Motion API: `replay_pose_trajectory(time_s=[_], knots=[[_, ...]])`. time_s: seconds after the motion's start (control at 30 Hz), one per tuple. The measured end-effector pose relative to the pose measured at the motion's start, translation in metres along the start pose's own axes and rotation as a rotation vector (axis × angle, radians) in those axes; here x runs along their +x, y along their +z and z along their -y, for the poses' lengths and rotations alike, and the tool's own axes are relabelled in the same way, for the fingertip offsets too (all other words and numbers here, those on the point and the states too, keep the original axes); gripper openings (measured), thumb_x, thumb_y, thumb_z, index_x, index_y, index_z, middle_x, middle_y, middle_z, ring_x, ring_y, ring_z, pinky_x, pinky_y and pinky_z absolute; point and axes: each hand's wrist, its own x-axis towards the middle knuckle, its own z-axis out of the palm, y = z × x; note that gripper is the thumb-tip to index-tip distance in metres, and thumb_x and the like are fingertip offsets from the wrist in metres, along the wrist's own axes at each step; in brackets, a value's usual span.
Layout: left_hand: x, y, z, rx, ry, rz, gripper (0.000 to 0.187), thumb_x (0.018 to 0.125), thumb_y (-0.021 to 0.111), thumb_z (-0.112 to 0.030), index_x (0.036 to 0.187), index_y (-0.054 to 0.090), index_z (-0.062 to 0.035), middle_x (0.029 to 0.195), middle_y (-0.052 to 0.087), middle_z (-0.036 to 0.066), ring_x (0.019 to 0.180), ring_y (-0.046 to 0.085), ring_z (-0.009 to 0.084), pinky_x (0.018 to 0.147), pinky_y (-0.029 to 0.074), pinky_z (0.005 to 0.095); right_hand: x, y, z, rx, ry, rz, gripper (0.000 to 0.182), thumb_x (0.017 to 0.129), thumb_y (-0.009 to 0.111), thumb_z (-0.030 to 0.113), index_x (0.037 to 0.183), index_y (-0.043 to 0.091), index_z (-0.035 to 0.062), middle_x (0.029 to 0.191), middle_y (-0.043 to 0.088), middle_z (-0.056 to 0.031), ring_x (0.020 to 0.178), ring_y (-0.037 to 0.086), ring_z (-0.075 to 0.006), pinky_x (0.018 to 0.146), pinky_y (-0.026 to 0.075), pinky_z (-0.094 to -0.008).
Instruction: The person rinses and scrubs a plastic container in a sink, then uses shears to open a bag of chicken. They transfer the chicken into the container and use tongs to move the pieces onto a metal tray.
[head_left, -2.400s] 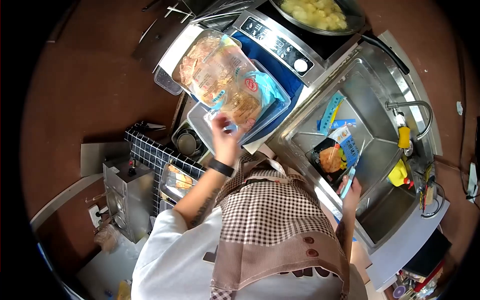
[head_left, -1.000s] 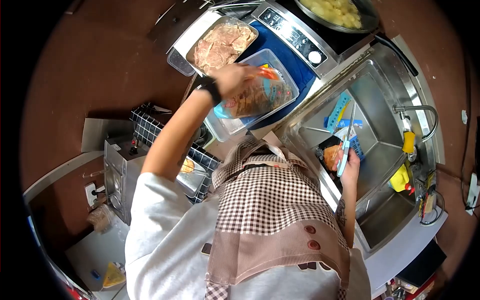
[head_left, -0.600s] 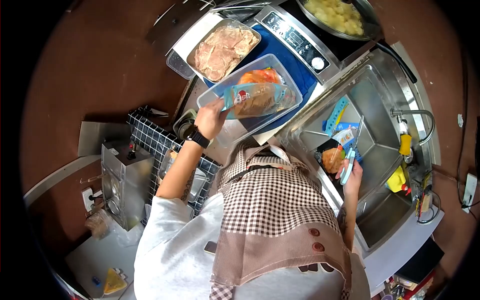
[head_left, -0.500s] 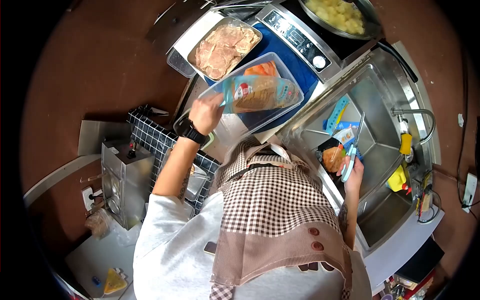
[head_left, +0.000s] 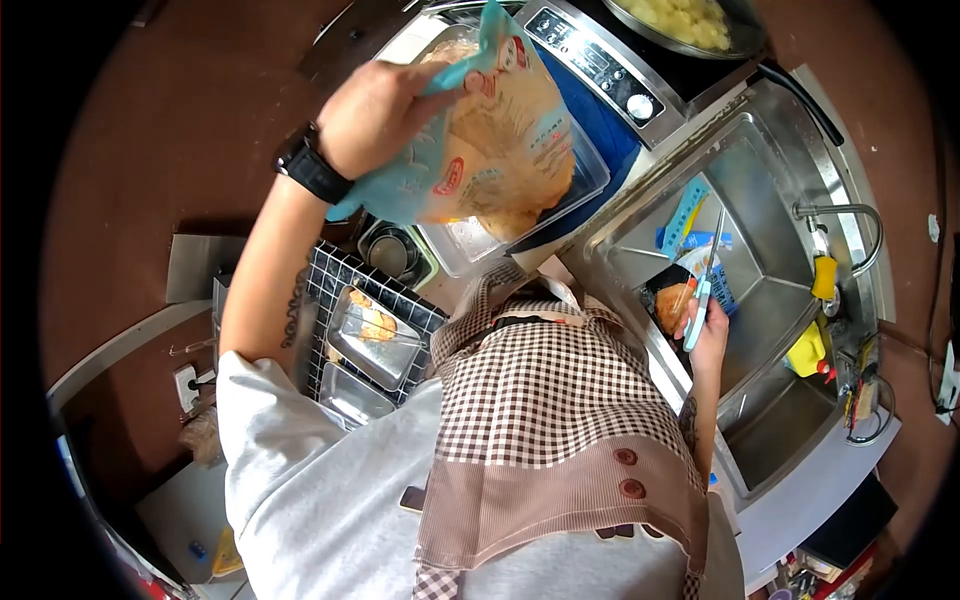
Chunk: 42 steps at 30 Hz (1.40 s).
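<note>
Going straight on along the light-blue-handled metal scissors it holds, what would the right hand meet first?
Probably the black-and-blue printed food packet in the rectangular steel sink, just ahead of the right hand; its height above it is unclear.

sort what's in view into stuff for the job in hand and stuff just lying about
Seems part of the job:
printed food bag, in the left hand
light-blue-handled tool, in the right hand
clear plastic tub, under the bag

Seems just lying about:
yellow bottle
metal trays
pan
</note>
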Motion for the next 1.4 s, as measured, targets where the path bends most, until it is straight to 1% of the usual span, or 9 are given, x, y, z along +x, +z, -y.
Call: replay_pose_trajectory(time_s=[0.5, 0.7, 0.87, 1.03, 1.1, 1.17, 1.23, 1.3, 1.4], knots=[[0.014, -0.029, -0.034, -0.244, -0.247, -0.054, 0.023, 0.101, 0.053, -0.009, 0.118, 0.067, -0.002, 0.087, 0.07, 0.008, 0.075, 0.057, 0.0064, 0.071, 0.05, 0.0266, -0.008, -0.038, -0.023, -0.027, 0.003, -0.082, 0.02, 0.1, 0.059, 0.02, 0.093, 0.058, 0.0013, 0.063, 0.055, -0.0024, 0.048, 0.053, -0.0114, 0.045, 0.042, -0.0255], [0.014, 0.04, -0.035, -0.898, -0.274, -0.427, 0.022, 0.103, 0.053, -0.006, 0.118, 0.066, 0.0032, 0.112, 0.068, 0.003, 0.1, 0.058, 0.0086, 0.089, 0.046, 0.0247, -0.022, -0.08, -0.045, 0.119, 0.059, -0.163, 0.02, 0.098, 0.064, 0.021, 0.093, 0.059, 0.0025, 0.062, 0.056, -0.0022, 0.048, 0.053, -0.0113, 0.045, 0.042, -0.0256], [0.065, 0.176, -0.143, -1.13, -0.487, -0.493, 0.028, 0.103, 0.058, -0.015, 0.126, 0.063, -0.0011, 0.112, 0.067, 0.001, 0.1, 0.057, 0.0071, 0.088, 0.046, 0.0246, -0.054, -0.118, -0.068, 0.169, 0.13, -0.353, 0.021, 0.097, 0.064, 0.022, 0.092, 0.06, 0.0022, 0.061, 0.055, -0.0013, 0.048, 0.053, -0.0111, 0.045, 0.042, -0.025], [0.058, 0.403, -0.201, -1.264, -0.536, 0.004, 0.032, 0.104, 0.055, -0.019, 0.127, 0.06, 0.0024, 0.116, 0.066, 0.006, 0.106, 0.057, 0.0129, 0.095, 0.045, 0.0302, -0.084, -0.155, -0.106, 0.3, 0.087, -0.579, 0.019, 0.096, 0.065, 0.019, 0.096, 0.06, -0.0001, 0.067, 0.056, -0.0031, 0.054, 0.056, -0.0114, 0.045, 0.047, -0.0269], [0.05, 0.462, -0.218, -1.171, -0.77, 0.363, 0.036, 0.1, 0.061, -0.033, 0.113, 0.065, -0.0001, 0.099, 0.068, 0.006, 0.085, 0.061, 0.0132, 0.079, 0.05, 0.0298, -0.093, -0.175, -0.119, 0.258, 0.157, -0.549, 0.018, 0.095, 0.066, 0.017, 0.093, 0.06, 0.0001, 0.067, 0.057, -0.0026, 0.054, 0.056, -0.0108, 0.046, 0.046, -0.0257], [0.031, 0.519, -0.211, -0.631, -0.411, 0.76, 0.052, 0.098, 0.062, -0.038, 0.131, 0.056, 0.0008, 0.116, 0.065, 0.018, 0.107, 0.063, 0.0262, 0.094, 0.049, 0.0345, -0.095, -0.186, -0.122, 0.205, 0.171, -0.52, 0.017, 0.094, 0.067, 0.017, 0.092, 0.06, 0.001, 0.065, 0.055, -0.0009, 0.053, 0.054, -0.0096, 0.047, 0.045, -0.0239], [0.035, 0.523, -0.217, -0.385, -0.235, 0.838, 0.056, 0.098, 0.06, -0.037, 0.138, 0.051, 0.001, 0.124, 0.063, 0.024, 0.118, 0.061, 0.0321, 0.099, 0.048, 0.0356, -0.085, -0.196, -0.113, -0.038, 0.295, -0.526, 0.025, 0.09, 0.072, 0.022, 0.085, 0.061, 0.0007, 0.064, 0.056, -0.003, 0.054, 0.052, -0.0105, 0.049, 0.043, -0.0275], [0.041, 0.512, -0.221, -0.641, -0.573, 0.74, 0.057, 0.098, 0.061, -0.036, 0.141, 0.049, -0.0003, 0.127, 0.063, 0.023, 0.12, 0.061, 0.0307, 0.1, 0.048, 0.0363, -0.065, -0.206, -0.108, -0.36, 0.275, -0.515, 0.029, 0.086, 0.074, 0.025, 0.083, 0.061, -0.0002, 0.065, 0.057, -0.0074, 0.056, 0.054, -0.0138, 0.053, 0.043, -0.0315], [0.064, 0.456, -0.216, -1.199, -0.496, 0.768, 0.058, 0.098, 0.065, -0.027, 0.143, 0.044, 0.0018, 0.129, 0.064, 0.014, 0.116, 0.062, 0.0196, 0.099, 0.048, 0.0296, -0.018, -0.208, -0.094, -0.51, 0.207, -0.427, 0.019, 0.086, 0.069, 0.019, 0.091, 0.063, 0.0011, 0.069, 0.062, -0.0175, 0.061, 0.062, -0.0282, 0.06, 0.047, -0.0397]])
